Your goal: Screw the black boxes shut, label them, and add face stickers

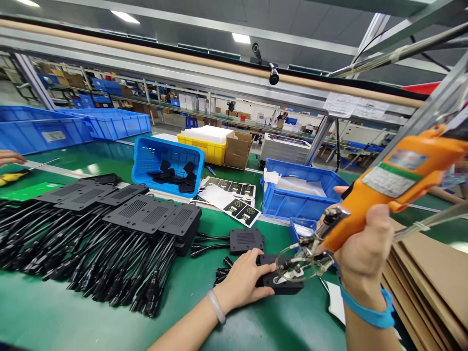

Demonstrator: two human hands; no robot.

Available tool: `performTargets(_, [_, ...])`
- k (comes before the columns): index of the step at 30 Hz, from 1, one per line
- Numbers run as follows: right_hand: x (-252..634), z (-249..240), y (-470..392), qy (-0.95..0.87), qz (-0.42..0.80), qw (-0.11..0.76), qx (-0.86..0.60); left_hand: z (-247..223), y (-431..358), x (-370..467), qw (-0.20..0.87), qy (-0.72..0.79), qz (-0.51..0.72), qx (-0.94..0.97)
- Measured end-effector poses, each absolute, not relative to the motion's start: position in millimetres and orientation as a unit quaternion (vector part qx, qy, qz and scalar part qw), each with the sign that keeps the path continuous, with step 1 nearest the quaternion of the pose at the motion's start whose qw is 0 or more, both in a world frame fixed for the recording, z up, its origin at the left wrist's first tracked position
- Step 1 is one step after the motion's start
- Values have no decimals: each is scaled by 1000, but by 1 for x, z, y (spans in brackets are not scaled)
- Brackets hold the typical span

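Observation:
My right hand (365, 243) is wrapped round an orange electric screwdriver (398, 170), tilted down to the left. Its tip, partly hidden by clear tubing and metal fittings, is over a flat black plastic box (292, 288) on the green bench. My left hand (248, 280) holds this box near its left end, with thumb and fingers on either side. Black cable connectors (221, 275) lie just left of that hand. Right behind is a second black box (245, 241) with a slotted face and two cables running left.
Stacked black boxes (153, 214) with many cables fill the left side. Blue bins (292, 209), a tilted blue basket (137, 165) and printed label sheets (239, 204) stand or lie behind. Cardboard sheets (435, 263) are at right. Another person's hand (10, 157) is at far left, near a yellow-handled screwdriver (12, 178).

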State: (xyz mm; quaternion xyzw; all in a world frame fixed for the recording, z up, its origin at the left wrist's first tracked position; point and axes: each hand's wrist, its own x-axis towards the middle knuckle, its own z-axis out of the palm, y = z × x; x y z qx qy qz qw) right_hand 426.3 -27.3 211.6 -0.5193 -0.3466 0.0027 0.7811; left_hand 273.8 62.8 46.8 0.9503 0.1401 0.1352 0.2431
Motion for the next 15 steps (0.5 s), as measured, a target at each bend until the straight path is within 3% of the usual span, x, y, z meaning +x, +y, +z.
performTargets(15, [414,163,-32,-327,-9,781,-533,46,62,273,258,144,133,946])
